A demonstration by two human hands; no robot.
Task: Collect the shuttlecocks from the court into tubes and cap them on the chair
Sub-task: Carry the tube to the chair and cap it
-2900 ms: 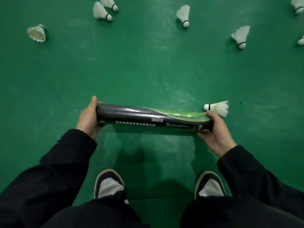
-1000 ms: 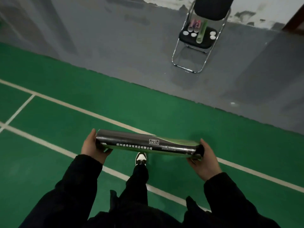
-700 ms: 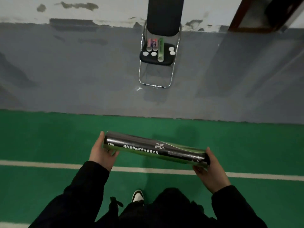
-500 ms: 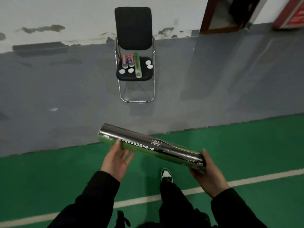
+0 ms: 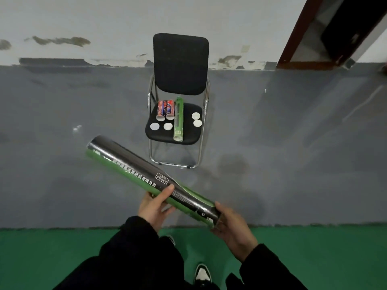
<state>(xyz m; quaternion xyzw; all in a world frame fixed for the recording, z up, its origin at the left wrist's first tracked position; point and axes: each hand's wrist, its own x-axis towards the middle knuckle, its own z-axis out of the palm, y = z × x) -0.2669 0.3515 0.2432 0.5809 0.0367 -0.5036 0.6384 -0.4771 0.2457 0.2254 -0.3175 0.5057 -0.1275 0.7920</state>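
The black-and-green tube [image 5: 150, 180] is held slanted in front of the body, far end up and away. The left hand [image 5: 155, 208] is wrapped around it near mid-length, thumb over the top, fingers curled beneath. The right hand [image 5: 232, 225] cups the near end, palm against the opening, fingers curled around the rim. Whether the far end is capped cannot be told.

Ahead of the grip, well apart, stands the chair [image 5: 180, 65]. On its seat lie a green tube [image 5: 178, 120], two red-and-blue tubes [image 5: 165, 110] and four white caps [image 5: 155, 126]; no cap is on the held tube's near end.

Risks, judged:
- Near end is sealed by the palm only; if the right hand is lifted while the tube stays tilted down toward it, shuttlecocks may slide out.
- Glossy wrap could slip through a one-handed mid-length grip once a cap is reached for.
- Seat is crowded; the green tube could be rolled off or caps knocked down when the held tube is set beside them.
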